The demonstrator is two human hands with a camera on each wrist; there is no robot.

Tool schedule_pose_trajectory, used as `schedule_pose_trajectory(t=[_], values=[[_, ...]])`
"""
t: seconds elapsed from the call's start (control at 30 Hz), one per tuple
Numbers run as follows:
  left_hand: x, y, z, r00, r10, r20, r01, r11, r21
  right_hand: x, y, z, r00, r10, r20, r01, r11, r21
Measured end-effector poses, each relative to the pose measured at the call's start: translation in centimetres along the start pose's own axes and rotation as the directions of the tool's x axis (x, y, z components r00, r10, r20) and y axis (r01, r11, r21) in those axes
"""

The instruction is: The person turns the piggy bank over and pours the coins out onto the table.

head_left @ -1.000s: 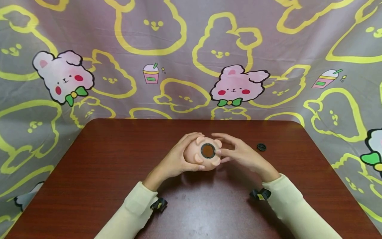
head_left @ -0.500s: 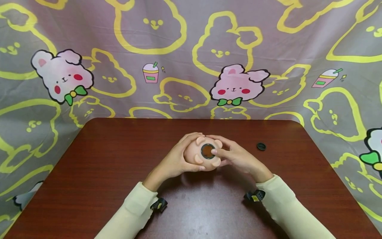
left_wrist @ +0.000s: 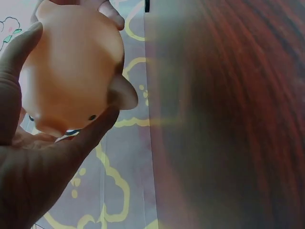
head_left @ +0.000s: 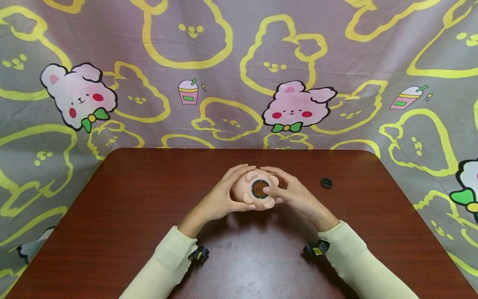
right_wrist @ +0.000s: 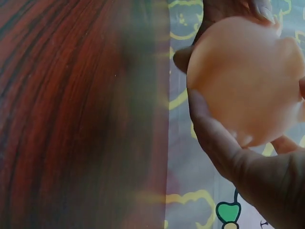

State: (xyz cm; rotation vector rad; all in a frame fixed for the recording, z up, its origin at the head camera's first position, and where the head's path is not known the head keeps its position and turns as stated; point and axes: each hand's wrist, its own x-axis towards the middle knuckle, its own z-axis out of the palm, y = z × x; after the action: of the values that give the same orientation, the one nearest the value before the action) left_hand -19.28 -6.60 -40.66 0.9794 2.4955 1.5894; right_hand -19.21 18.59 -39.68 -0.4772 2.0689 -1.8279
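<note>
A pale pink piggy bank is held above the table, its underside with stubby feet turned toward the head camera. In that underside sits a round dark-rimmed opening. My left hand grips the bank's left side, thumb below and fingers over the top. From the right, my right hand holds it too, with the thumb at the opening's edge. The left wrist view shows the bank's snout end and an ear. Its smooth side fills much of the right wrist view.
A round black plug lies on the brown wooden table, right of the hands. Behind the table hangs a patterned cloth. Dark wrist devices sit on both cream sleeves.
My right hand has moved left and closed onto the piggy bank, its thumb now at the opening. The bank has shifted very slightly upward. My left hand has kept its grip.
</note>
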Motion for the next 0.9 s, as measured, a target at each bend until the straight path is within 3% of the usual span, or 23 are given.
schedule_pose_trajectory(t=[0.2,0.37,0.6,0.77,0.9], values=[[0.13,0.06,-0.06,0.999,-0.038,0.022,0.038,0.999,-0.013,0.01,0.18,0.21,0.997,-0.034,-0.075,0.028,0.997,-0.076],[0.07,0.14,-0.20,0.997,-0.063,0.038,0.065,0.997,-0.052,0.06,0.35,0.17,0.994,-0.074,-0.086,0.064,0.991,-0.119],[0.14,0.05,-0.36,0.998,-0.055,0.033,0.058,0.995,-0.076,-0.03,0.46,0.29,0.982,-0.168,-0.084,0.138,0.948,-0.287],[0.14,0.19,-0.34,0.998,-0.058,0.015,0.059,0.995,-0.080,-0.16,0.44,0.62,0.981,-0.182,-0.074,0.159,0.956,-0.248],[0.08,0.37,-0.31,0.993,-0.114,-0.015,0.112,0.990,-0.083,-0.26,0.31,0.86,0.977,-0.196,-0.080,0.171,0.955,-0.241]])
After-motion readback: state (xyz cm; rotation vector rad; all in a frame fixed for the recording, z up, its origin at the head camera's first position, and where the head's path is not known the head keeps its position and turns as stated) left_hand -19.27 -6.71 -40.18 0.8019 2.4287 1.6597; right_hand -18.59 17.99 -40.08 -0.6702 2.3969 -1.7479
